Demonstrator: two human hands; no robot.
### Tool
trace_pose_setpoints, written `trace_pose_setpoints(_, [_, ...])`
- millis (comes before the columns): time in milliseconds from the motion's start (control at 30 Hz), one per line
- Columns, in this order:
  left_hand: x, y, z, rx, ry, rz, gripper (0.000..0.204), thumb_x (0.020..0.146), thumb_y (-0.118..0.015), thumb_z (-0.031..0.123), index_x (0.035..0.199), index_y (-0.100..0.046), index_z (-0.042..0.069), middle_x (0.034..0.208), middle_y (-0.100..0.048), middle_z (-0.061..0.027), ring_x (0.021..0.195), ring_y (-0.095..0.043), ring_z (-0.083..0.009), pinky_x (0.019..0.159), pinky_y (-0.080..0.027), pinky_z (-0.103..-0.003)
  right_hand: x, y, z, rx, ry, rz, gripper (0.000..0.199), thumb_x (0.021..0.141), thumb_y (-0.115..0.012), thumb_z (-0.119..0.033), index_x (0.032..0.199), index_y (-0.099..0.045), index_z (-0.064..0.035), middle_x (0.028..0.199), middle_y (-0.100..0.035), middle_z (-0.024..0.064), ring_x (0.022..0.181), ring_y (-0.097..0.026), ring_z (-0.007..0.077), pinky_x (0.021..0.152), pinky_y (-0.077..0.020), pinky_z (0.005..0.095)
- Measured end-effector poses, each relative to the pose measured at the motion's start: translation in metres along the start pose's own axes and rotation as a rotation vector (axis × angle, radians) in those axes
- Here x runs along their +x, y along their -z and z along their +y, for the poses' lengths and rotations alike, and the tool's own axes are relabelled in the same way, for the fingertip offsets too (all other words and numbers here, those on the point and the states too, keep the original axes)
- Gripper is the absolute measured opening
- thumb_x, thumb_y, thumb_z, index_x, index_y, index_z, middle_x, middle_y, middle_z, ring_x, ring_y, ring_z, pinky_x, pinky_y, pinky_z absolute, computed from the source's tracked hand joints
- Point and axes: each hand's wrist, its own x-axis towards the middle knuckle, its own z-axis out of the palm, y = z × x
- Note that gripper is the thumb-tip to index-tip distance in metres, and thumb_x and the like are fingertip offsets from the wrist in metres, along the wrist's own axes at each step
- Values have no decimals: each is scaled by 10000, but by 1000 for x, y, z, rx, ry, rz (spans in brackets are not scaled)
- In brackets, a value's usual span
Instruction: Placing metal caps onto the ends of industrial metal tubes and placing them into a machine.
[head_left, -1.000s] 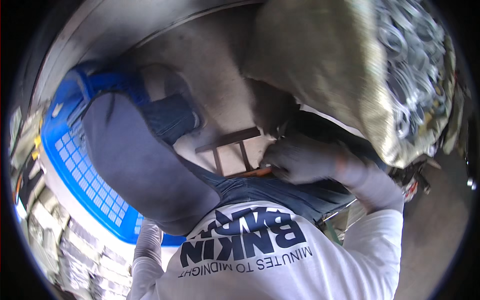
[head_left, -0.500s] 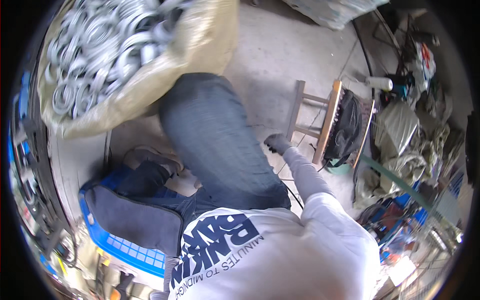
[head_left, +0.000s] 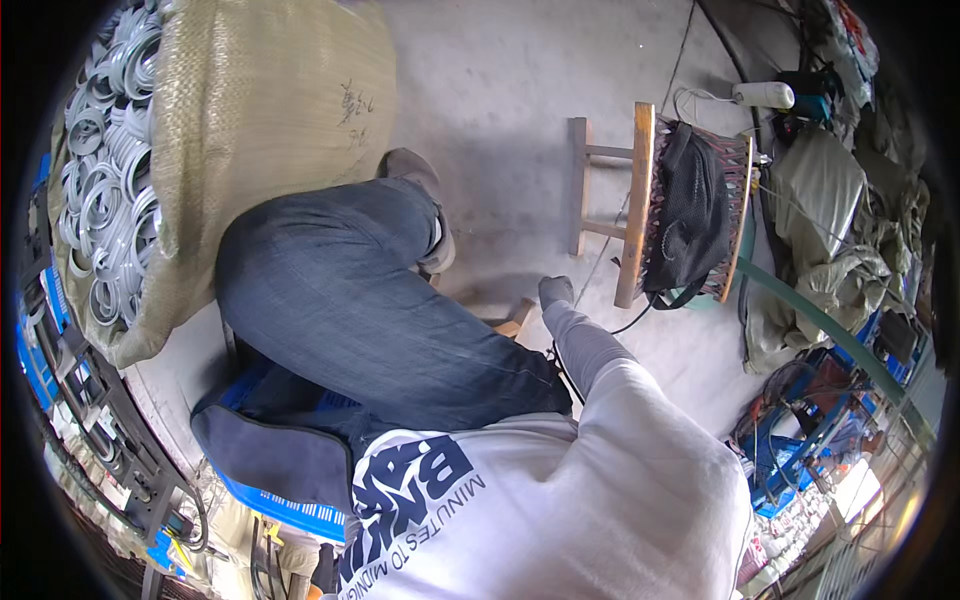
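My right hand (head_left: 557, 290), in a grey glove, hangs low beside my right leg, above the concrete floor. It looks rounded from above, and its fingers are hidden, so any grip cannot be made out. The wooden stool (head_left: 640, 205) is nearest to it, with a black mesh bag (head_left: 690, 215) on its woven seat. A thin black cable (head_left: 560, 372) runs close below the hand. My left hand is out of sight. At my left knee stands a large woven sack (head_left: 270, 110) filled with grey plastic rings (head_left: 105, 190).
A blue plastic crate (head_left: 290, 510) lies under a dark grey flap (head_left: 270, 445) at my left. Crumpled plastic sheeting (head_left: 815, 190) is heaped on the right, near a green bar (head_left: 840, 340). Metal machinery (head_left: 130, 455) lines the left side.
My view and body have turned, and my legs now point further left, toward the sack. A shoe shows beside the sack. My right hand stays low near the stool.
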Motion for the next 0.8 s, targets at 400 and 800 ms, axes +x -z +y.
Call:
trace_pose_setpoints(400, [18, -25, 24, 152, 17, -78, 435, 1149, -486, 242, 1484, -565, -23, 1401, -654, -165, 1290, -629, -251, 1054, -529, -398, -62, -39, -64, -211, 957, -730, 291, 917, -731, -262, 1134, -783, -76, 1061, -786, 78, 916, -769, 271, 847, -594, 428])
trace_pose_setpoints(800, [18, -35, 30, 275, 67, -99, 435, 1149, -486, 241, 1485, -564, -25, 1409, -651, -165, 1293, -628, -257, 1065, -522, -401, -28, -103, -58, 161, 815, -519, 255, 906, -720, -194, 1141, -793, -127, 1116, -799, 104, 953, -763, 312, 812, -599, 450])
